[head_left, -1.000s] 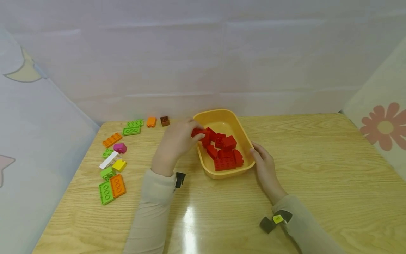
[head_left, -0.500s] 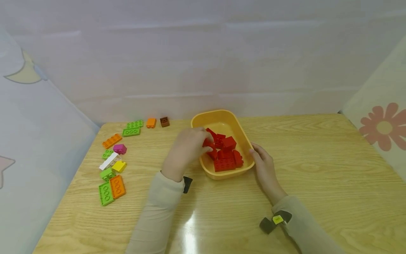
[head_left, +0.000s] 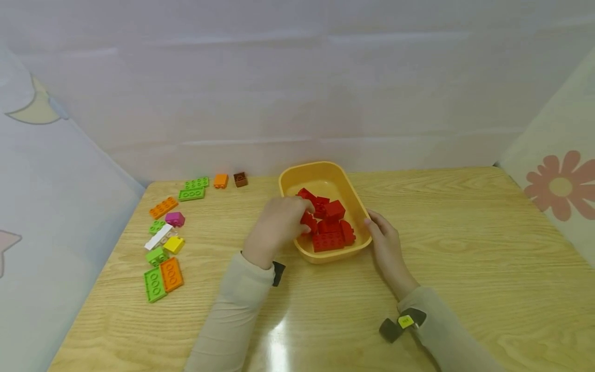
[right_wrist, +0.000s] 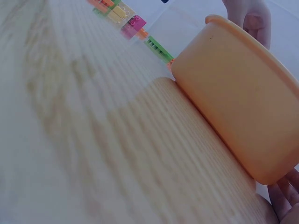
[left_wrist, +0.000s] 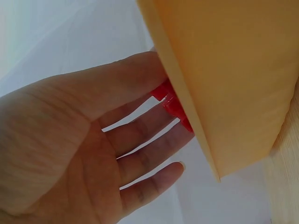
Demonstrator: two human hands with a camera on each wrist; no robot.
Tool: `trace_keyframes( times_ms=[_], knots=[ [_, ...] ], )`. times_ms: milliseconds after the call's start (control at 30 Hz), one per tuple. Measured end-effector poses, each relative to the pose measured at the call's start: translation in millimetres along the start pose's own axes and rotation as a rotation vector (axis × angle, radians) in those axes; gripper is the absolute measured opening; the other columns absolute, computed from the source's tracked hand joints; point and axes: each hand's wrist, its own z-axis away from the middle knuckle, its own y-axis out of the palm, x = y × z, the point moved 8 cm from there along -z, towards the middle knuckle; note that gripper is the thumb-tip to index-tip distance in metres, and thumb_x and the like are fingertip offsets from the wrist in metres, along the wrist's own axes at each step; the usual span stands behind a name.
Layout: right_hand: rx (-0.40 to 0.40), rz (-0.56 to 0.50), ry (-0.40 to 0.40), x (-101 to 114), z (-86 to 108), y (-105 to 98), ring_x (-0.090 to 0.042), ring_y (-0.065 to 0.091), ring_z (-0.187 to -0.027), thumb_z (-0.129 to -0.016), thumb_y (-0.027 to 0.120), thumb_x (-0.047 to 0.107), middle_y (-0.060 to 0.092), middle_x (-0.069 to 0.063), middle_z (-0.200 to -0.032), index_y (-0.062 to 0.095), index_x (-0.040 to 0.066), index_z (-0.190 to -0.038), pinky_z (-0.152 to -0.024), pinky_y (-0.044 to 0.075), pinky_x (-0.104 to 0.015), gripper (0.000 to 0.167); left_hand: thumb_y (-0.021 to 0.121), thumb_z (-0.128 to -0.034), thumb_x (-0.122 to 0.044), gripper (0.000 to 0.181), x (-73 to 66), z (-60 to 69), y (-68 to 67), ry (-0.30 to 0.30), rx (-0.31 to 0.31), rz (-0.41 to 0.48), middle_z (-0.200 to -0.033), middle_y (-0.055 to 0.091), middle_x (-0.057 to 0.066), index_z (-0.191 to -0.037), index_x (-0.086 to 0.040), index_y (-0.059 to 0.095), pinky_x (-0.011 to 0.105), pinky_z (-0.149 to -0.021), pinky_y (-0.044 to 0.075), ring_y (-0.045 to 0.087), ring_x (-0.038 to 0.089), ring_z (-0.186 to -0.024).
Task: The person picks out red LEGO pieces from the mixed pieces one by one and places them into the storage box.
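A yellow-orange plastic tub (head_left: 321,170) stands on the table with several red toy building bricks (head_left: 328,241) in it. My left hand (head_left: 282,223) reaches over the tub's left rim. Its thumb and fingers pinch a red brick (head_left: 309,223), low among the others; the rim hides part of that brick in the left wrist view, where my left palm (left_wrist: 70,154) faces the camera. With the thumb at the rim and fingers along the outer wall, my right hand (head_left: 387,248) holds the tub's right side. In the right wrist view only some fingers (right_wrist: 285,189) show beneath the tub.
Along the table's left side lie loose bricks: orange and green plates (head_left: 171,274), a yellow brick (head_left: 174,244), a white brick (head_left: 159,236), a magenta brick (head_left: 174,219). An orange brick (head_left: 220,181) and a brown brick (head_left: 240,179) lie near the back wall (head_left: 297,103).
My left hand has moved nearer and slightly right, bringing the red brick from the left rim down among the others. The tub has shifted slightly left; my right hand stays on it.
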Motion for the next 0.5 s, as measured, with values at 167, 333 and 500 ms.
trace_keyframes(
  times_ms=[167,333,500],
  knots=[
    [-0.006,0.004,-0.005,0.1,-0.3,-0.4,-0.022,0.044,-0.134,-0.105,0.048,0.033,0.048,-0.013,-0.146,0.049,0.002,-0.143,-0.112,0.036,-0.039,0.049,0.081,-0.0845,-0.02,0.035,-1.2,-0.9,3.2,-0.011,0.019,-0.011,-0.112,0.072,0.0,-0.117,-0.012,0.072,0.034,-0.089,0.051,0.065,0.02,-0.098],
    [-0.01,0.001,-0.008,0.5,-0.5,-0.6,-0.022,0.045,-0.134,-0.105,0.048,0.032,0.049,-0.012,-0.146,0.049,0.002,-0.143,-0.112,0.036,-0.038,0.048,0.081,-0.084,-0.021,0.036,-2.4,-0.1,4.9,-0.02,0.03,-0.019,-0.112,0.071,0.0,-0.118,-0.013,0.072,0.035,-0.087,0.051,0.064,0.019,-0.097],
    [-0.006,-0.008,-0.005,0.3,-0.2,-0.3,-0.021,0.045,-0.134,-0.105,0.048,0.032,0.049,-0.012,-0.146,0.049,0.002,-0.143,-0.112,0.036,-0.038,0.048,0.082,-0.0829,-0.022,0.039,-3.4,0.2,7.6,-0.027,0.045,-0.025,-0.113,0.071,0.0,-0.12,-0.014,0.071,0.035,-0.084,0.051,0.064,0.02,-0.096]
  ],
)
